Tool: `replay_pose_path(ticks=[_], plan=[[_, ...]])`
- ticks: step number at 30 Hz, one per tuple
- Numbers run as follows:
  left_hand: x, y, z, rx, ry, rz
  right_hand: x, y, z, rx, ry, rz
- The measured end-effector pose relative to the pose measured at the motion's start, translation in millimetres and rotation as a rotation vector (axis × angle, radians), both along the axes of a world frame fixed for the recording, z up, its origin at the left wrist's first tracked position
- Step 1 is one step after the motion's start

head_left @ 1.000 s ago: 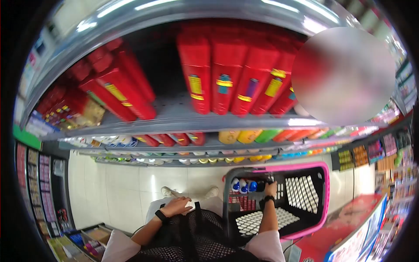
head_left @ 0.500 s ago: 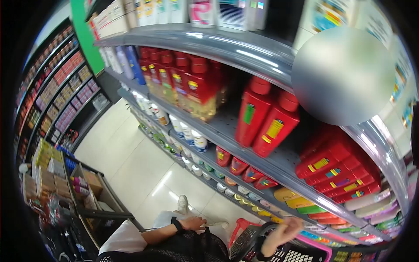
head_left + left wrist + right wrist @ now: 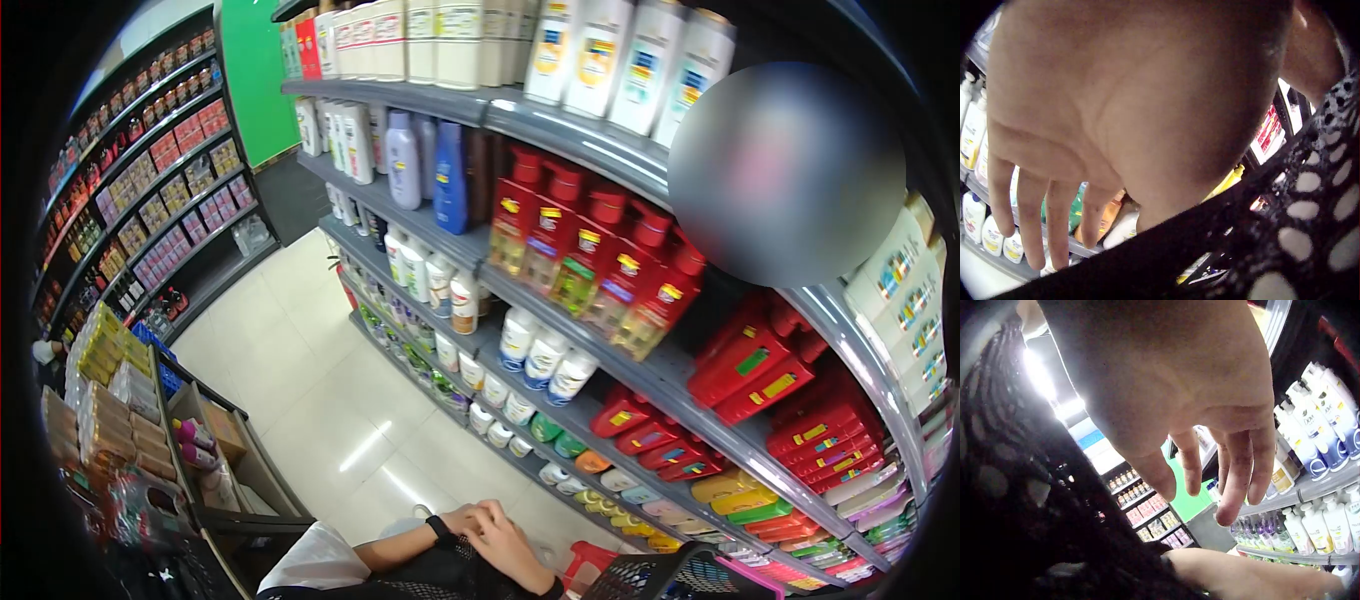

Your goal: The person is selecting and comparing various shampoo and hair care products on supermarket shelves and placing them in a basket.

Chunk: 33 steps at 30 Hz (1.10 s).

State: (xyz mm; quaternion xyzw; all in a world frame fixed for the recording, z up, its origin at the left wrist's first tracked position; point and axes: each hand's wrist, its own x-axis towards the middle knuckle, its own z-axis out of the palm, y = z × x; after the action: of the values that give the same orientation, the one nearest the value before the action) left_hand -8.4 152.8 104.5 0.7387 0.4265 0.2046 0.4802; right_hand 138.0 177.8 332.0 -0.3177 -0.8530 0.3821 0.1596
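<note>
In the head view both hands are together low in front of the body, over black mesh fabric (image 3: pixel 425 575). The left hand (image 3: pixel 462 520) has a dark band at its wrist, and the right hand (image 3: pixel 503 548) overlaps its fingers. Seen from the left wrist, the left palm (image 3: pixel 1104 106) faces the camera with relaxed fingers (image 3: pixel 1034 219) hanging down and nothing in them. From the right wrist, the right hand (image 3: pixel 1179 381) also holds nothing, its fingers (image 3: pixel 1235 481) loosely bent. Nearest to the right hand is a black shopping basket (image 3: pixel 645 580) at the bottom edge.
Shelves of bottles run diagonally along the right, with red pump bottles (image 3: pixel 605 260) and white bottles (image 3: pixel 545 355). Beyond the pale tiled floor (image 3: pixel 340 380) stands another stocked rack (image 3: pixel 150 230). A display bin (image 3: pixel 225 440) is at the lower left. A red object (image 3: pixel 592 562) shows beside the basket.
The view has swung left along the aisle. My right hand has let go of the basket, lifted away and come across to my left hand. The basket has slid toward the lower edge of view.
</note>
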Motion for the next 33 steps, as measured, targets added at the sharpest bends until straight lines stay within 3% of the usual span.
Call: replay_pose_path(ticks=[2,3,5,12,15,17,20,21,24,25,26,27,33], plan=[[-48,-7,47,-0.052,-0.045,0.073,-42,2,5,-0.023,0.021,-0.013],[-74,-10,59,0.039,-0.031,0.097,-65,5,5,0.034,0.021,0.043],[-106,-19,58,0.137,-0.025,0.136,-109,9,2,0.172,0.025,0.128],[-233,-52,53,0.258,0.038,0.368,-250,8,-1,0.223,0.147,0.349],[-261,-55,39,0.100,0.123,0.301,-286,26,-3,0.243,0.110,0.381],[-269,-43,32,-0.302,0.245,0.191,-301,45,6,0.227,0.078,0.389],[-301,-32,35,-0.348,0.211,0.251,-328,78,-14,0.173,0.075,0.419],[-313,-22,68,-0.387,0.288,0.276,-336,91,-18,0.128,0.062,0.388],[-355,-13,53,-0.402,0.260,0.450,-371,133,-52,0.116,0.012,0.393],[-371,-11,41,-0.434,0.257,0.493,-388,148,-59,0.221,-0.027,0.400],[-386,0,68,-0.485,0.298,0.519,-404,161,-57,0.327,-0.066,0.407],[-398,5,63,-0.482,0.291,0.566,-421,174,-54,0.394,-0.098,0.440],[-480,77,67,-0.471,0.328,0.659,-523,231,-32,0.343,-0.203,0.585]])
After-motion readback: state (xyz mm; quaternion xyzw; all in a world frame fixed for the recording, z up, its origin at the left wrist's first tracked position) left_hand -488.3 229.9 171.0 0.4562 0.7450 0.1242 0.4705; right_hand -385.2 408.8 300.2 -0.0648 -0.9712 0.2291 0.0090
